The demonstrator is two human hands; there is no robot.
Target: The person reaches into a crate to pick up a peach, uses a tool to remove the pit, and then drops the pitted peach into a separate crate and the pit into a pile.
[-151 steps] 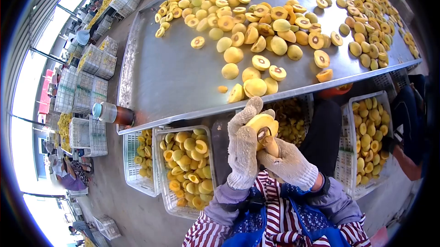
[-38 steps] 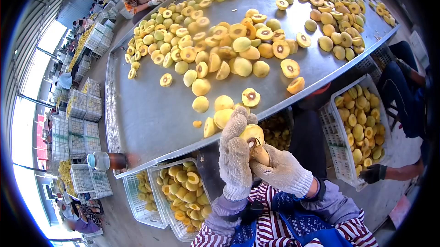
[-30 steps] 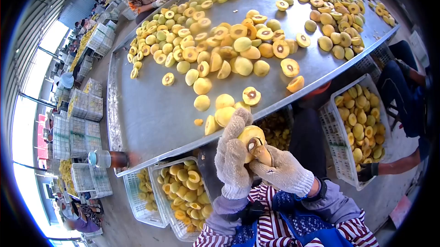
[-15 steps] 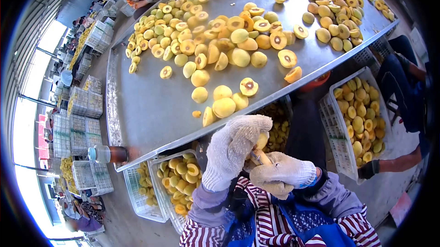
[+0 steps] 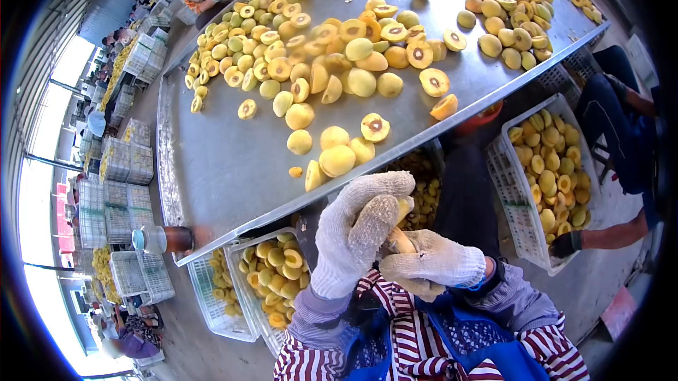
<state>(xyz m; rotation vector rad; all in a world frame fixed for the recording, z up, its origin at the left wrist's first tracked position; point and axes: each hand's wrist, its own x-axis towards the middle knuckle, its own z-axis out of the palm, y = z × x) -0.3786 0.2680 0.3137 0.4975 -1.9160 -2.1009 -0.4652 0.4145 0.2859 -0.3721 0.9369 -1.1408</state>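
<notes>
Steel worktop (image 5: 233, 169) overhead, heaped with halved peaches (image 5: 339, 49); white crate (image 5: 272, 275) of halves below it. Gloved left hand (image 5: 353, 229) just under the worktop's edge, fingers closed over a peach half (image 5: 402, 208); right hand (image 5: 431, 264) fisted round a pitting tool (image 5: 400, 241) pressed into the fruit. Probably best: cup the half firmly, twist from the wrist rather than push, and steer the tip clear of the glove.

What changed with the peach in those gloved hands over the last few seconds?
The left hand rolled over the peach half, so its cut face, earlier turned up, is now mostly hidden. Unchanged: the right hand grips its tool against the peach, and the fruit lies on the metal table.
</notes>
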